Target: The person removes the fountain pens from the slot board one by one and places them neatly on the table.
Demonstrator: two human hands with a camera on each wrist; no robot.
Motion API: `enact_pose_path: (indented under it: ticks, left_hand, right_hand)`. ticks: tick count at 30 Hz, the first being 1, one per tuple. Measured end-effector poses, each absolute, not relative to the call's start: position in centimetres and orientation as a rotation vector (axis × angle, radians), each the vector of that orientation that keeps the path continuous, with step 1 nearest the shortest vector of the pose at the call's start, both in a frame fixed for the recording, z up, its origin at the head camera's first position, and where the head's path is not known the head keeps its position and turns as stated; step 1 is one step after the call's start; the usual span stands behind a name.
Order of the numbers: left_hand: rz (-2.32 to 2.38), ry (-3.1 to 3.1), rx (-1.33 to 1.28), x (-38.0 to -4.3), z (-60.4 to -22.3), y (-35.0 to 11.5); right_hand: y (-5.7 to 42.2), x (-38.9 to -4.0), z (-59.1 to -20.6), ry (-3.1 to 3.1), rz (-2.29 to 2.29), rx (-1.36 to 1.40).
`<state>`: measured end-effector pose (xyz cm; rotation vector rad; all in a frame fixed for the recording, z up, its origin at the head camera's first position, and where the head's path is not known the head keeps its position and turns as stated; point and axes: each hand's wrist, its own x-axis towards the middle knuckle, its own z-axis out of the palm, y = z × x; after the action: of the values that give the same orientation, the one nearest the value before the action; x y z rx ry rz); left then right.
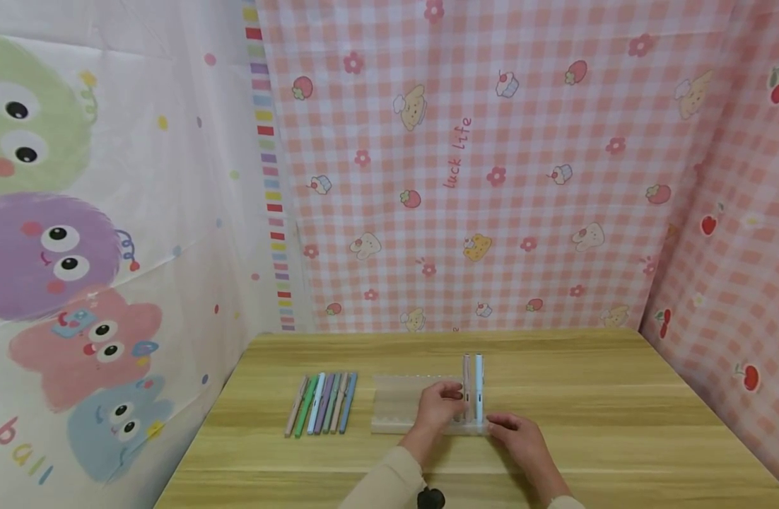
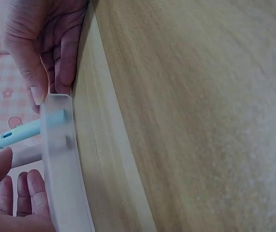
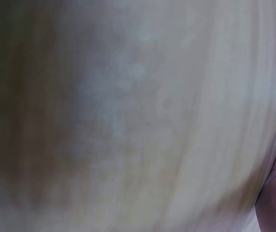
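A frosted clear plastic pen tray (image 1: 389, 403) lies on the table, its raised front edge towards me. Two pens stand at its right end: a light blue pen (image 1: 479, 389) and, to its left, a greyish-pink pen (image 1: 467, 375). My left hand (image 1: 439, 410) reaches over the tray and holds the greyish-pink pen with thumb and fingers; part of that grip is hidden. With thumb and fingertips my right hand (image 1: 523, 442) grips the tray's right end. In the left wrist view both pens' lower ends show through the tray's frosted edge (image 2: 63, 183).
Left of the tray, several capped pens (image 1: 321, 403) in pink, green, blue and purple lie side by side. The wood-grain table (image 1: 593, 382) extends to hanging patterned cloths (image 1: 466, 233) at the back and both sides. A small black object (image 1: 430, 498) shows at the bottom edge.
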<state>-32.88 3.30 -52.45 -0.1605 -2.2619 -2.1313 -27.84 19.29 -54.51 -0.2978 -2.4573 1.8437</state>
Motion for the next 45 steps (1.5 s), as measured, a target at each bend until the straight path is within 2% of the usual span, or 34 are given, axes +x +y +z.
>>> enact_pose_path:
  ticks: [20,26,33,45]
  left_hand:
    - [-2.085,-2.298,-0.119,-33.01,-52.44,4.00]
    - [-2.072,-2.252,-0.211,-32.92,-52.63,3.78]
    - [-2.051,-2.300,-0.118,-32.77,-52.30,3.97]
    - [-2.146,-2.185,-0.154,-32.90,-51.93,3.79]
  right_hand:
    - [19.36,-27.87,-54.69,-2.441,1.865,-0.293]
    - [19.36,-27.88,-54.72,-2.446,1.863,-0.294]
    - [19.32,-27.79,-54.65,-2.453,1.849,-0.284]
    - [19.32,-27.85,-54.48,-2.452,1.843,-0.278]
